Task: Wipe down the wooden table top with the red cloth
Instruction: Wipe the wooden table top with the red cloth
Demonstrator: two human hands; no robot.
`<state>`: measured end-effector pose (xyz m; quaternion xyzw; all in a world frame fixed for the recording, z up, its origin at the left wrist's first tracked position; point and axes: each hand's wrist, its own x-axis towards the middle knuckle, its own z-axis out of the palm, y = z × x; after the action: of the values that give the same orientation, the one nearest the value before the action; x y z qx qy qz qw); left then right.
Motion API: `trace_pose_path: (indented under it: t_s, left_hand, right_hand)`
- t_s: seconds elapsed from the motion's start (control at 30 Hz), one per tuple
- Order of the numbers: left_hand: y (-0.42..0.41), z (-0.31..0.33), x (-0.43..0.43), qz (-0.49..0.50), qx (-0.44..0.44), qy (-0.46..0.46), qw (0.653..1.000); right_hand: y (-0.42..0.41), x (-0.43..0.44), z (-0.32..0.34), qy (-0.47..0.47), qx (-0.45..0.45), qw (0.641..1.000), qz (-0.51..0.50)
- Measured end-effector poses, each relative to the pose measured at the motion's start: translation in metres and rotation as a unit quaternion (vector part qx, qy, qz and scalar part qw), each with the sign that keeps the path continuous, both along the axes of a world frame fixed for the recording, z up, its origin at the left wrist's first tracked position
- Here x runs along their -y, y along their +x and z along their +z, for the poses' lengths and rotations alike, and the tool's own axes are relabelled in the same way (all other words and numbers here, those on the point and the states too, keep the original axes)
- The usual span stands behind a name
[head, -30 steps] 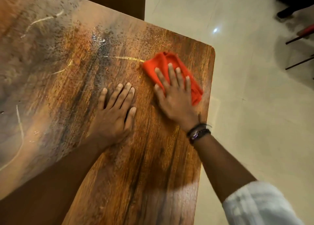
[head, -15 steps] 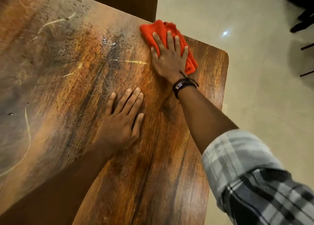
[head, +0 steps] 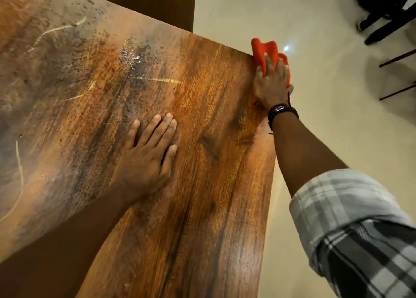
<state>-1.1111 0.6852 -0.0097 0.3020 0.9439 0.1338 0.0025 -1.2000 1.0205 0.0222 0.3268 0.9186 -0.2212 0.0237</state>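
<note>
A person's right hand (head: 271, 88) presses a bunched red cloth (head: 263, 49), fingers extended, at the far right corner of the wooden table top (head: 213, 185), where the cloth spills past the edge. The left hand (head: 146, 162) lies flat near the middle. Pushed further, the overhanging cloth could drop to the floor (head: 326, 128), leaving the droplets (head: 132, 58) unwiped.
</note>
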Motion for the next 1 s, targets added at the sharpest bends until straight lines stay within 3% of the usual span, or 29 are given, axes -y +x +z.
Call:
trace_pose_path:
  t_s: [0.17,0.37,0.57,0.7,1.0]
  left_hand:
    - [0.000,0.003,-0.001,-0.001,0.020,-0.002,1.000]
    - [0.001,0.004,0.000,-0.005,0.034,0.001,0.999]
    - [0.003,0.008,0.002,-0.015,0.036,-0.012,0.999]
    - [0.001,0.010,0.002,-0.013,0.040,-0.017,0.999]
    - [-0.001,0.009,0.001,-0.013,0.050,-0.025,0.998]
  right_hand:
    - [0.037,0.026,-0.003,0.023,-0.001,0.999,0.026]
    - [0.189,0.118,-0.007,0.059,-0.021,0.997,0.048]
    - [0.314,0.197,-0.002,0.069,0.049,0.994,0.067]
    - [0.286,0.172,-0.003,0.094,0.043,0.992,0.075]
    - [0.109,0.098,-0.013,0.084,0.017,0.996,0.009]
